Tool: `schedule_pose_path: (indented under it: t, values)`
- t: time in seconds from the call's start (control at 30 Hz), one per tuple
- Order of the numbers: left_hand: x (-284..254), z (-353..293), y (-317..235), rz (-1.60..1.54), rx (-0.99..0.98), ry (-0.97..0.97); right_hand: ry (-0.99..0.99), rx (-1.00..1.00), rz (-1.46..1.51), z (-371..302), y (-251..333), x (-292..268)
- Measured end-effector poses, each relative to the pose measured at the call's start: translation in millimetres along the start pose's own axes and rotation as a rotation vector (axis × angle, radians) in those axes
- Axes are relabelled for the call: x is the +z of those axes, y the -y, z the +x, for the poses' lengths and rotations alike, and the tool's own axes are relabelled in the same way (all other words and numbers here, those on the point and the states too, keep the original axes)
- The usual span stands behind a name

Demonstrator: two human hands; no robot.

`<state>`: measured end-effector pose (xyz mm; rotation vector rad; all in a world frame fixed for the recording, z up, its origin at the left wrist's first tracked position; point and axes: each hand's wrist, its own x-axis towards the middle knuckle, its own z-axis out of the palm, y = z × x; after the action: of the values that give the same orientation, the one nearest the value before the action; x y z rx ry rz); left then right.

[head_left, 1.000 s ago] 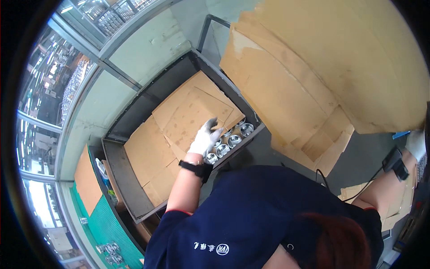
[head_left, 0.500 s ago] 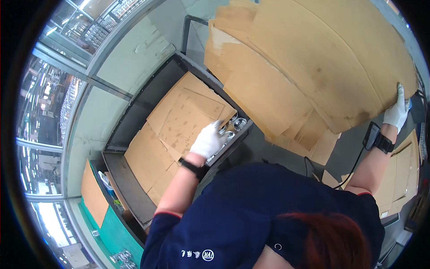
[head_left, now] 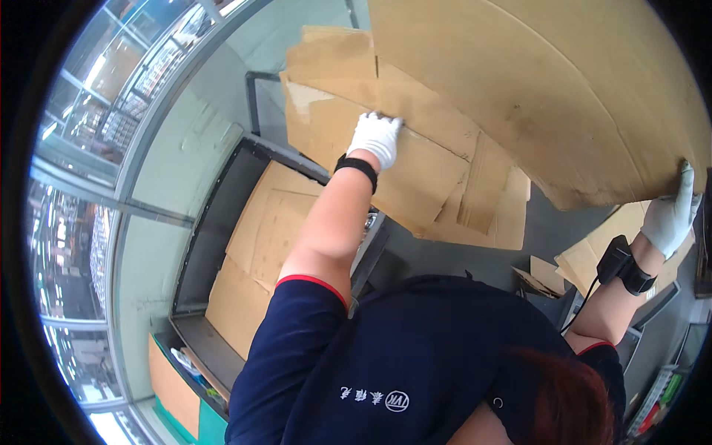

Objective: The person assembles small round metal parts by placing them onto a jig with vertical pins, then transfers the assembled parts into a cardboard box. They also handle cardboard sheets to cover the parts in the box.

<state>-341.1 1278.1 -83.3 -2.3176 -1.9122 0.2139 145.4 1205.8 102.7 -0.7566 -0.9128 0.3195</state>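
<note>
One large cardboard sheet (head_left: pixel 549 96) fills the upper right, overlapping several smaller cardboard pieces (head_left: pixel 426 174), and the white-gloved right hand (head_left: pixel 670 219) has its grip clamped on the large sheet's lower edge, thumb against its face. The white-gloved left hand (head_left: pixel 376 139) rests on the smaller pieces with fingers curled, though I cannot tell whether its grip is pinched on one. Farther out stand one dark rectangular bin (head_left: pixel 202 341) lined with at least two cardboard liners (head_left: pixel 241 297) and, lower left, one orange-brown board (head_left: pixel 174 386) beside one green surface (head_left: pixel 213 424).
</note>
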Motion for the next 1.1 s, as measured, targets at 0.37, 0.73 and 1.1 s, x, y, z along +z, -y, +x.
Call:
schedule_pose_path:
  t: [0.37, 0.73, 1.1]
  values:
    - [-11.3, 1.4, -7.3, 0.17, 0.033, -0.031, 0.058, -0.116, -0.008, 8.2, 23.4, 31.2]
    - [-16.0, -138.0, 52.2, 0.035, 0.114, -0.121, 0.427, -0.221, -0.448, -116.1, -19.1, 139.6]
    - [-70.2, -340.5, 27.2, -0.256, -0.095, -0.128, 0.489, 0.382, -0.282, -199.7, -188.7, 203.5]
